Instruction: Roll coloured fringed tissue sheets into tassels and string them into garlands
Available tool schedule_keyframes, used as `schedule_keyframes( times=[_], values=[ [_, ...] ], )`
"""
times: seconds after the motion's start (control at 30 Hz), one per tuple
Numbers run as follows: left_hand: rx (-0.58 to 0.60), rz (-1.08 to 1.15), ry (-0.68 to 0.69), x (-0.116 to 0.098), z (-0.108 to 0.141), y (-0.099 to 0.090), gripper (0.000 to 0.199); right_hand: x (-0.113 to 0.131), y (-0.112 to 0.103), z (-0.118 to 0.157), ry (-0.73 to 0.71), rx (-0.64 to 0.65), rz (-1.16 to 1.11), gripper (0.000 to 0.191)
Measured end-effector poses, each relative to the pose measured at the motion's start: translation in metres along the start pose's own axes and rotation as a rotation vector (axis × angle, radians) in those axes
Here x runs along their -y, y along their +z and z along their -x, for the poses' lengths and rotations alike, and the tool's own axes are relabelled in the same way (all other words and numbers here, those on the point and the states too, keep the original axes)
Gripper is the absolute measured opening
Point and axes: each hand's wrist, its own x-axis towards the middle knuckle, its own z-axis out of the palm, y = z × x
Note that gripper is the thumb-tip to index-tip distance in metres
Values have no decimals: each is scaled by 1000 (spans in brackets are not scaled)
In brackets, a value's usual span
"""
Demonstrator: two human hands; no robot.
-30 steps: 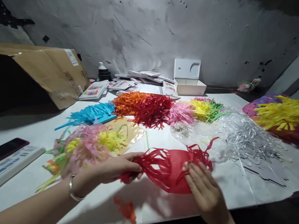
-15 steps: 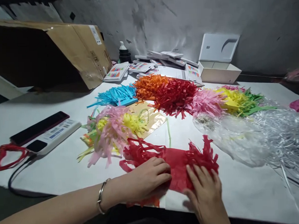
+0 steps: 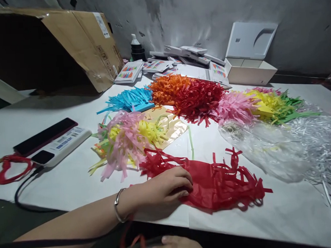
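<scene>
A red tissue-paper tassel (image 3: 205, 177) lies spread flat at the front of the table, with a plain middle and fringed strips on both sides. My left hand (image 3: 170, 185), wearing a silver bangle (image 3: 118, 205), rests on its left part. The fingers are curled and closed on the paper, and the thumb is low against it. Below the table edge, at the bottom of the view, my right hand (image 3: 180, 244) is only partly seen, its fingertips cut off from clear sight. Beside it are some orange-red strips (image 3: 138, 242) and something greyish that I cannot make out.
Blue (image 3: 129, 100), orange (image 3: 168, 87) and red tassels (image 3: 199, 99) lie in an arc behind, with pink, yellow and green ones rightward. Silver tinsel and clear plastic (image 3: 269, 149) lie right. A phone (image 3: 46, 135), power bank (image 3: 63, 147), carton (image 3: 83, 43) and flat packs (image 3: 129, 71) stand around.
My right hand has left the red tassel and moved down and left below the table edge. The tassel's right fringe now lies spread out wider. The left hand stays on it.
</scene>
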Motion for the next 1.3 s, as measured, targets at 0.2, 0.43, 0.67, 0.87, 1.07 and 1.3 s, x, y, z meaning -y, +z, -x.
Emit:
schedule_keyframes(
  times=[0.2,0.43,0.67,0.87,1.07,1.3],
  values=[
    [26,-106,57,-7,4,-1,15,-48,-50,10,181,-297,-26,30],
    [-40,-181,104,-3,-1,11,20,-71,-63,6,243,-245,-9,20],
    [-3,-398,37,-13,3,19,26,-76,-66,-7,-2,-120,54,28],
    [-63,-569,52,-10,-1,35,8,-93,-71,-4,305,-136,207,31],
    [-96,-426,73,-17,-4,31,19,-122,-102,27,618,-319,445,34],
    [-86,-399,68,-5,-6,37,22,-111,-111,20,647,-531,496,28]
  ],
)
